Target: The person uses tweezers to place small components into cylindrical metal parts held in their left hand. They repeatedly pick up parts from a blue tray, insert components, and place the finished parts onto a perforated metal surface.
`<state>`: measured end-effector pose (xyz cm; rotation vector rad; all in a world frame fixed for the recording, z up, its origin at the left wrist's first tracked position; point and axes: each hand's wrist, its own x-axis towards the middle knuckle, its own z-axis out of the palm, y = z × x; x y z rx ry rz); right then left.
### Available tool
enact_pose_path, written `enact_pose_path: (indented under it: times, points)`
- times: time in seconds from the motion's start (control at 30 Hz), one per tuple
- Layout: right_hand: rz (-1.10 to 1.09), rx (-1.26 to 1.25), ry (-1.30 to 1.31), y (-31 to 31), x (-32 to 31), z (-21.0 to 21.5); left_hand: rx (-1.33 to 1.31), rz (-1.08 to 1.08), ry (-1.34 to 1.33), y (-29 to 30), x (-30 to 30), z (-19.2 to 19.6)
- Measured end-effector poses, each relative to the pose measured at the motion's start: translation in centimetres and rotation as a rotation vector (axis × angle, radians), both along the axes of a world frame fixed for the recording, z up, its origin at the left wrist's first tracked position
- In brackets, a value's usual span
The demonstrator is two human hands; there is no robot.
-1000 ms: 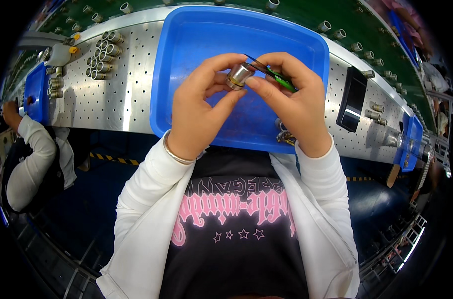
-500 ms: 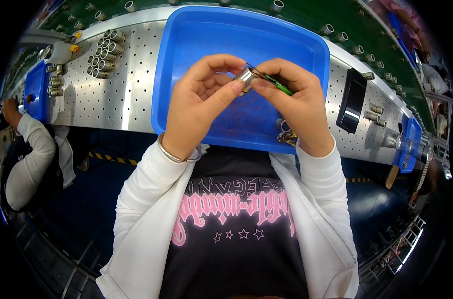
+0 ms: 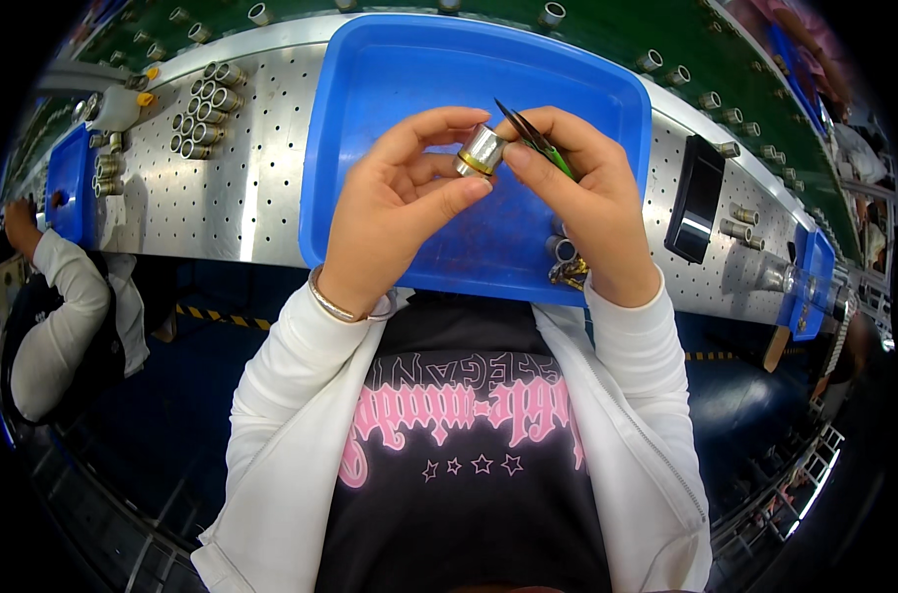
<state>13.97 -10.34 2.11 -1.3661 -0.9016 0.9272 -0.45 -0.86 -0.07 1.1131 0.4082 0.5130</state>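
Over the blue tray (image 3: pixel 400 59), my left hand (image 3: pixel 400 188) grips a short silver metal sleeve (image 3: pixel 482 150) between thumb and fingers. A yellowish band circles the sleeve near its lower end, and it tilts. My right hand (image 3: pixel 582 178) is closed around a slim two-pronged tool (image 3: pixel 524 127) with pointed black tips and a green handle. Those tips point up and left, past the sleeve's upper end. My right thumb and fingers are close against the sleeve's right side; whether they touch it I cannot tell.
Several metal sleeves (image 3: pixel 208 111) stand grouped on the perforated metal table (image 3: pixel 266 168) to the left. Brass-coloured parts (image 3: pixel 569 271) lie in the tray's near right corner. A black flat device (image 3: pixel 696 198) rests at the right. A co-worker's sleeve (image 3: pixel 69 326) shows far left.
The metal sleeve has turned in my left hand, so its side and yellowish band now show. The tool's tips have swung away from the sleeve's opening and point farther up.
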Motion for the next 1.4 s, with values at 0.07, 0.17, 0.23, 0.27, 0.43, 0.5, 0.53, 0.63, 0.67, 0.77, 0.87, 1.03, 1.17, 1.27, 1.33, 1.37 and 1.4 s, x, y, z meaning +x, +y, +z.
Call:
enact_pose_path:
  times: [0.07, 0.17, 0.23, 0.27, 0.43, 0.5, 0.53, 0.63, 0.67, 0.77, 0.87, 1.03, 1.17, 1.27, 1.33, 1.37, 1.4]
  points:
    - [-0.008, -0.018, -0.016, 0.1, 0.0, 0.0, 0.005, 0.050, -0.015, -0.2, 0.1, 0.0]
    - [-0.005, -0.040, -0.023, 0.3, 0.1, -0.2, 0.000, -0.009, 0.076, 0.1, 0.0, 0.3]
    - [0.005, -0.043, -0.004, 0.5, 0.1, -0.2, 0.254, 0.046, 0.066, 0.1, 0.2, -0.3]
    - [0.018, -0.057, -0.019, 0.5, 0.2, -0.2, 0.381, 0.075, 0.061, 0.1, 0.2, -0.6]
    - [0.035, -0.058, 0.031, 0.7, 0.3, -0.4, 0.720, 0.113, 0.137, 0.2, 0.3, -0.4]
    - [0.018, -0.040, 0.042, 0.9, 0.2, -0.5, 0.724, 0.141, 0.123, 0.3, 0.4, -0.4]
    - [0.010, -0.032, 0.048, 0.9, 0.2, -0.6, 0.718, 0.164, 0.107, 0.2, 0.5, -0.5]
    - [0.029, -0.007, 0.052, 1.1, 0.5, -0.8, 0.681, 0.189, 0.093, 0.2, 0.7, -0.7]
    - [0.008, -0.035, -0.042, 1.0, 1.0, -0.6, 0.663, 0.189, 0.087, 0.2, 0.8, -0.7]
    - [-0.112, -0.048, -0.213, 1.2, 3.8, -0.5, 0.608, 0.192, 0.136, 0.4, 0.7, -0.1]
    - [-0.301, -0.096, -0.633, 1.8, 10.0, -1.3, 0.605, 0.060, 0.212, 1.0, 0.2, 0.1]
    - [-0.418, -0.491, -1.068, 3.1, 16.7, -4.2, 0.577, -0.123, 0.320, 1.1, 0.2, -0.3]
    - [-0.405, -0.550, -1.095, 4.4, 17.7, -4.6, 0.770, -0.273, 0.344, 2.5, -0.2, -0.9]
    - [-0.400, -0.474, -1.199, 7.3, 17.6, -4.4, 0.691, -0.138, 0.305, 2.1, 0.3, -0.6]
    - [-0.373, -0.459, -1.282, 9.4, 18.3, -4.8, 0.685, -0.097, 0.285, 2.1, 0.6, -0.3]
    - [-0.345, -0.468, -1.320, 10.5, 18.8, -5.2, 0.712, -0.124, 0.276, 2.3, 0.5, -0.4]
    - [-0.320, -0.479, -1.361, 11.4, 19.3, -5.6, 0.739, -0.153, 0.262, 2.5, 0.5, -0.5]
